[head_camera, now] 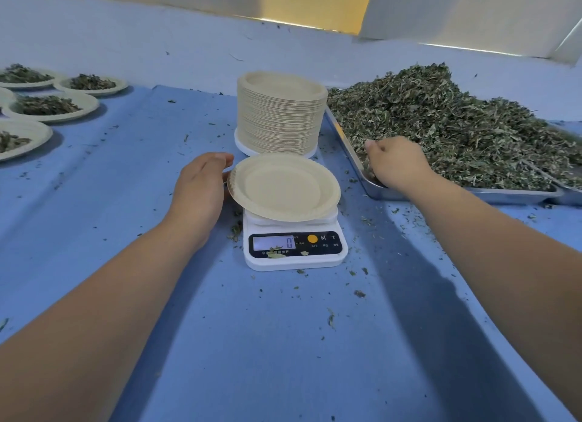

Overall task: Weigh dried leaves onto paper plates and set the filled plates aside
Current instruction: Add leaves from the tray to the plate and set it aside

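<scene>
Herb-processing workroom; scale [294, 261], leaf tray [504, 196]

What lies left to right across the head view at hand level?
Filled plates → left hand → empty plate on the scale → right hand, in the dried leaves.
</scene>
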